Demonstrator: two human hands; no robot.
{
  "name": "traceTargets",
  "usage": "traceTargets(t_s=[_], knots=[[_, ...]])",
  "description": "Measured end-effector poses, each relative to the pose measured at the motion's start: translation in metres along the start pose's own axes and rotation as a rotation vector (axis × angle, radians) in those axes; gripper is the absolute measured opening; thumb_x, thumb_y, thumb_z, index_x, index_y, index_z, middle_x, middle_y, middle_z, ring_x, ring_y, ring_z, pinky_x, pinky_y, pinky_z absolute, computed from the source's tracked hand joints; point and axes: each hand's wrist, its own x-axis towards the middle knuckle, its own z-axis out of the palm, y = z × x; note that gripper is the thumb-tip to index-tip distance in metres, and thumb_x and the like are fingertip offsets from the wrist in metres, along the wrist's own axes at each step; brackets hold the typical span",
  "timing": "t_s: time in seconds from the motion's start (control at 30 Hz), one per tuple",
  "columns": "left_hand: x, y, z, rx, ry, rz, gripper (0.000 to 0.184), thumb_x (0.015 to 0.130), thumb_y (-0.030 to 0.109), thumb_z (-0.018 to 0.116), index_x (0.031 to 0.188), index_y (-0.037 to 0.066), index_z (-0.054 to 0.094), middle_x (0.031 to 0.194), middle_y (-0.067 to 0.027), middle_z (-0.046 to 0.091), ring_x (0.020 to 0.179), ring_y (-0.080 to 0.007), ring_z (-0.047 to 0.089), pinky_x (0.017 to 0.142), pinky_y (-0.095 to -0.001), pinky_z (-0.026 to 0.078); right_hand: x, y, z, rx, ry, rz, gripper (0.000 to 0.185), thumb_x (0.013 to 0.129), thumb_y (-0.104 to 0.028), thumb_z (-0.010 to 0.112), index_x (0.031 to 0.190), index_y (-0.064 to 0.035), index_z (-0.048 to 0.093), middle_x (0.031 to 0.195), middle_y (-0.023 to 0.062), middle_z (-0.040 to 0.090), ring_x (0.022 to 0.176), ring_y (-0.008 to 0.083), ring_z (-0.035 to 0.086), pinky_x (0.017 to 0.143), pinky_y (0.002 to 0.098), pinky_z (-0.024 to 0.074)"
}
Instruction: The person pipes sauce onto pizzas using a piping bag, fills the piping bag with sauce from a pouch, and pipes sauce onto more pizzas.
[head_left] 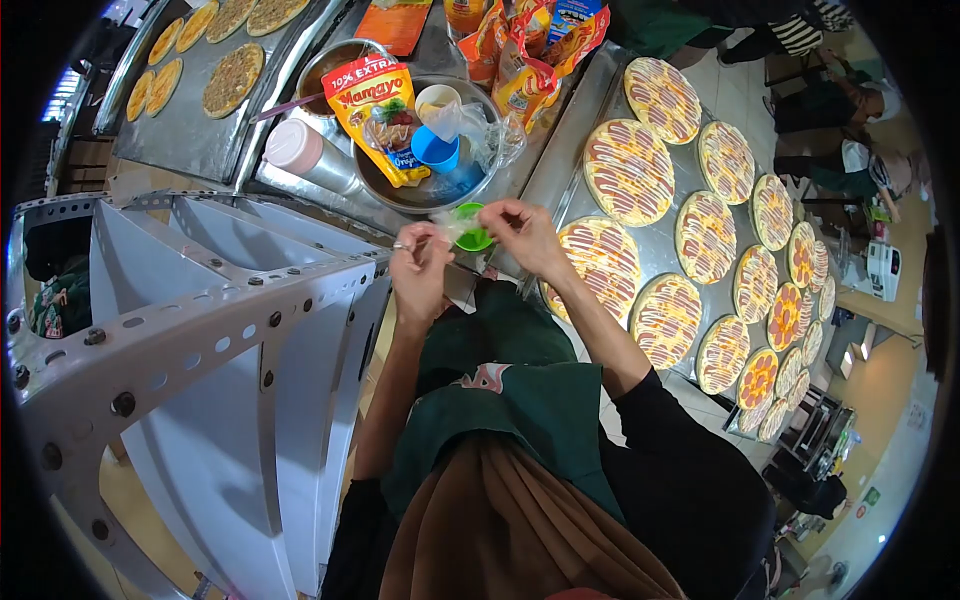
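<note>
A small clear plastic bag (453,224) is stretched between my hands in front of my apron. My left hand (420,265), with a ring on one finger, pinches its left side. My right hand (527,238) has its fingers closed at the bag's right edge. Just behind the bag is a bright green cup (474,238), partly covered by the plastic and my fingers. Beyond it stands a metal bowl (400,203) holding a Mamayo pouch (372,118), a blue cup (436,150), a pale cup and crumpled clear plastic (482,130).
Pizzas (628,172) with striped sauce cover the metal table at right. A white perforated metal rack (230,310) stands close at left. A pink-lidded container (300,150) and orange sauce pouches (525,65) are on the far counter. Other people (850,160) are at upper right.
</note>
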Motion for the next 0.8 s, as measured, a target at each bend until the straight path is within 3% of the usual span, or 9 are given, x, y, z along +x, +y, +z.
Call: traceTargets(t_s=[0.27,0.47,0.5,0.6,0.63,0.73,0.8], knots=[[0.002,-0.005,-0.017,-0.138,0.175,-0.110,0.010,0.094,0.010,0.050,0.103,0.007,0.052,0.096,-0.0028,0.055,0.086,-0.0107,0.057,0.074,-0.0277,0.052,0.005,0.004,-0.033,0.274,0.051,0.125,0.019,0.093,-0.017,0.056,0.092,0.0000,0.064,0.077,0.0015,0.062,0.067,0.0071,0.056,0.062,0.0224,0.0471],[0.001,0.006,-0.029,-0.483,0.007,-0.544,0.022,0.094,0.029,0.050,0.105,0.009,0.051,0.098,-0.0024,0.057,0.088,-0.0142,0.059,0.072,-0.0304,0.052,-0.011,-0.007,-0.027,0.315,-0.084,0.076,0.016,0.094,-0.015,0.054,0.095,0.0000,0.061,0.085,0.0032,0.062,0.077,0.0087,0.057,0.072,0.0241,0.0480],[0.003,0.007,-0.028,-0.377,0.003,-0.550,0.018,0.093,0.023,0.053,0.101,0.007,0.055,0.093,-0.0036,0.057,0.084,-0.0130,0.058,0.073,-0.0262,0.051,-0.012,-0.006,-0.027,0.295,-0.109,0.071,0.015,0.094,-0.014,0.053,0.095,0.0000,0.060,0.085,0.0031,0.062,0.078,0.0088,0.057,0.073,0.0242,0.0480],[-0.004,0.011,-0.008,-0.057,-0.074,-0.380,0.024,0.090,0.018,0.060,0.108,0.005,0.052,0.092,-0.0053,0.056,0.084,-0.0129,0.058,0.074,-0.0260,0.049,-0.014,-0.005,-0.028,0.261,-0.154,0.069,0.013,0.094,-0.012,0.052,0.093,0.0000,0.059,0.085,0.0027,0.061,0.081,0.0091,0.058,0.076,0.0242,0.0479],[-0.007,0.010,-0.002,-0.142,-0.132,-0.256,0.033,0.085,0.011,0.066,0.112,0.003,0.049,0.092,-0.0073,0.056,0.084,-0.0121,0.056,0.074,-0.0256,0.048,-0.015,-0.006,-0.027,0.271,-0.153,0.077,0.013,0.094,-0.011,0.052,0.092,0.0000,0.059,0.084,0.0026,0.060,0.081,0.0091,0.058,0.077,0.0241,0.0479],[-0.003,-0.011,0.005,0.119,-0.231,-0.052,0.034,0.084,0.007,0.066,0.113,0.000,0.049,0.095,-0.0079,0.056,0.083,-0.0113,0.055,0.072,-0.0250,0.048,-0.012,-0.002,-0.021,0.315,-0.166,0.075,0.012,0.094,-0.011,0.052,0.098,-0.0001,0.058,0.090,0.0038,0.060,0.084,0.0100,0.058,0.077,0.0248,0.0484],[-0.005,-0.020,0.011,0.079,-0.193,-0.039,0.023,0.084,0.002,0.062,0.105,-0.001,0.051,0.090,-0.0058,0.057,0.080,-0.0088,0.055,0.071,-0.0236,0.047,-0.012,-0.006,-0.015,0.358,-0.150,0.067,0.017,0.094,-0.012,0.053,0.105,-0.0008,0.056,0.098,0.0054,0.058,0.087,0.0117,0.059,0.078,0.0264,0.0489]])
